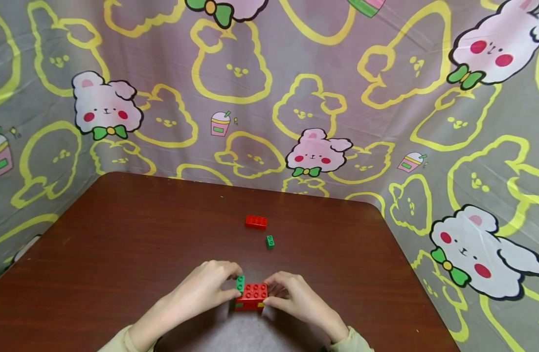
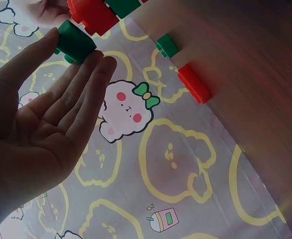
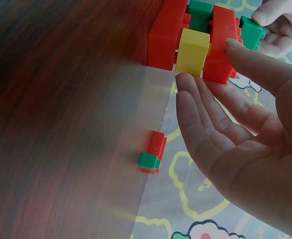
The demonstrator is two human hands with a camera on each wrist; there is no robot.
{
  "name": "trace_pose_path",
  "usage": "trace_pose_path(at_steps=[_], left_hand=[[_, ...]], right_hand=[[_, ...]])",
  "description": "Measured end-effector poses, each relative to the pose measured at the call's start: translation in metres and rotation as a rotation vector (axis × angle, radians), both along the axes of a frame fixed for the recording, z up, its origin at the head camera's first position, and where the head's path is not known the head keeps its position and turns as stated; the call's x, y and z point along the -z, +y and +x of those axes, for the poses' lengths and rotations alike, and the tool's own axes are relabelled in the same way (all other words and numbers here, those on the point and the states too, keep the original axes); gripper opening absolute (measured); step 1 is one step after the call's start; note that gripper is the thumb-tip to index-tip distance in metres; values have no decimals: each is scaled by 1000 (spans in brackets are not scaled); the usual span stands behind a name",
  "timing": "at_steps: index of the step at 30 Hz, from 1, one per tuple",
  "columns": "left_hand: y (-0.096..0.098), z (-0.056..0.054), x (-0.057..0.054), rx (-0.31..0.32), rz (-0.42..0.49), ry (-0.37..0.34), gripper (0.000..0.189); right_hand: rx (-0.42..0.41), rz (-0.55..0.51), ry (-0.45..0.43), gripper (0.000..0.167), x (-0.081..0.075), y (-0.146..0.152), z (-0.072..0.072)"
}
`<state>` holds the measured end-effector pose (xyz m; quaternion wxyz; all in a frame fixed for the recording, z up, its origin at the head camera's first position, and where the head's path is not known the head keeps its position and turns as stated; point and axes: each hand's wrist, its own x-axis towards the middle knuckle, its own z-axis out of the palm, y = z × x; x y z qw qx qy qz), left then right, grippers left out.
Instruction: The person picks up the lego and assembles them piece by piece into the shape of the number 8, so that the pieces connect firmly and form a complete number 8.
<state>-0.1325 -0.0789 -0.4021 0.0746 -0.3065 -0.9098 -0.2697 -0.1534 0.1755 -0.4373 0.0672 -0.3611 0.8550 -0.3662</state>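
Observation:
A small stack of toy building bricks stands near the table's front edge: a red brick (image 3: 165, 37) at the bottom, a yellow brick (image 3: 193, 52) and a green one (image 3: 200, 16) between, and a red eight-stud brick (image 1: 255, 291) above. My left hand (image 1: 210, 283) pinches a small green brick (image 2: 75, 42) between thumb and fingertips, at the left end of the top red brick. Whether that brick is pressed down fully, I cannot tell. From the right, my right hand (image 1: 298, 296) holds the stack's end, its thumb against the top red brick and fingertips by the yellow one.
Farther back on the brown table (image 1: 142, 234) lie a loose red brick (image 1: 256, 222) and a small green two-stud brick (image 1: 270, 242). A cloth curtain (image 1: 252, 117) printed with rabbits hangs around the table's back and sides.

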Motion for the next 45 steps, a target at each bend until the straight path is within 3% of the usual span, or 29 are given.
trace_pose_path(at_steps=[20,32,45], left_hand=[[2,4,4,0,-23,33,24],[3,5,2,9,-10,-16,23],[3,3,8,7,60,-34,25]], right_hand=[[15,-10,-38,25,-1,0,2],[8,-19,-35,24,-1,0,2],[1,-25,-17,24,2,1,1]])
